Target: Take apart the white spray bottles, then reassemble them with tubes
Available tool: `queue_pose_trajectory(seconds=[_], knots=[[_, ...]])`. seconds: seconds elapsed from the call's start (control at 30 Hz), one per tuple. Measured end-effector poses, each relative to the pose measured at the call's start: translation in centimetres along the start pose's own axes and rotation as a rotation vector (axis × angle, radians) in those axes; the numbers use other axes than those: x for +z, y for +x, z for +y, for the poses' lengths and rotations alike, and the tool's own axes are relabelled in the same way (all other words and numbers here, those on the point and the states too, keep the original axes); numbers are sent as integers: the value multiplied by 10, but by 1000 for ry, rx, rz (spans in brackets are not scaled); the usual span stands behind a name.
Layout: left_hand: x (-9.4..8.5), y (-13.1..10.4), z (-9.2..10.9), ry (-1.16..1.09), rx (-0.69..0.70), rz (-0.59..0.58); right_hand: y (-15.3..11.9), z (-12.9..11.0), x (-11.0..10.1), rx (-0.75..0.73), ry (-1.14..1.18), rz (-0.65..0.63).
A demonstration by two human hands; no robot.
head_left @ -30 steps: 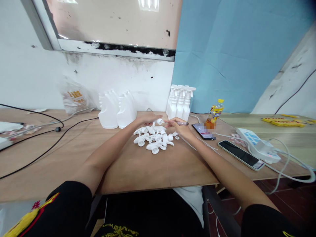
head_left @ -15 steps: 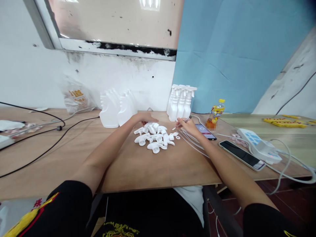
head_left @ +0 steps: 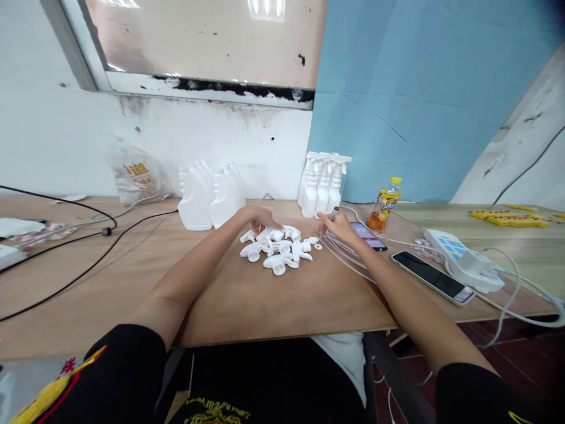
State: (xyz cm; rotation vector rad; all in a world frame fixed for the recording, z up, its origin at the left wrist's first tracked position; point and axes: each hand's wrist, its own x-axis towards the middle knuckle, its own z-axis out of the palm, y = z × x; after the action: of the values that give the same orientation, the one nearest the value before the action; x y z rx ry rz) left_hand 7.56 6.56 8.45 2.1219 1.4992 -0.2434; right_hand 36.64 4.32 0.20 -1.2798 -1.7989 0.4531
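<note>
Several white spray nozzles [head_left: 279, 262] lie in a pile on the wooden table [head_left: 265, 306]. My left hand [head_left: 260, 219] is at the back left of the pile, fingers bent down over the nozzles; whether it grips one is hard to make out. My right hand [head_left: 334, 225] is closed around a slim pen-like tool [head_left: 335, 212], just right of the pile. A small white ring [head_left: 318, 247] lies near the tool's lower end. Behind my right hand stand white spray bottles with nozzles fitted [head_left: 324, 184]. White bottles without nozzles [head_left: 194, 197] stand behind my left arm.
To the right are a drink bottle [head_left: 388, 203], a lit phone [head_left: 368, 235], a second phone [head_left: 432, 277], a power strip [head_left: 463, 259] and white cables [head_left: 344, 253]. A plastic bag [head_left: 136, 176] and black cables [head_left: 132, 229] are at the left.
My left hand has moved slightly down and right over the pile. The right hand stays near the same spot, with the tool tilted a little more upright.
</note>
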Motion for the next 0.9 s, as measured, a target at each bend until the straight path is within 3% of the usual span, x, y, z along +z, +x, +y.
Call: queue_pose_trajectory(seconds=[0.1,0.3,0.37,0.57,0.7,0.8,0.9], knots=[[0,-4,2,7,-8,0,-3,-7,-7,57,74,-16],[0,-8,4,22,-7,49,-7,-8,-14,142,138,-328],[0,-7,4,32,-3,74,-7,-4,-15,162,76,-348],[-3,-3,2,74,55,193,-2,12,-25,101,-212,-201],[0,7,7,93,156,340,0,17,-32,107,-298,-72],[6,27,23,96,300,486,1,17,-33,84,-294,-4],[7,57,53,78,434,599,1,16,-32,56,-298,20]])
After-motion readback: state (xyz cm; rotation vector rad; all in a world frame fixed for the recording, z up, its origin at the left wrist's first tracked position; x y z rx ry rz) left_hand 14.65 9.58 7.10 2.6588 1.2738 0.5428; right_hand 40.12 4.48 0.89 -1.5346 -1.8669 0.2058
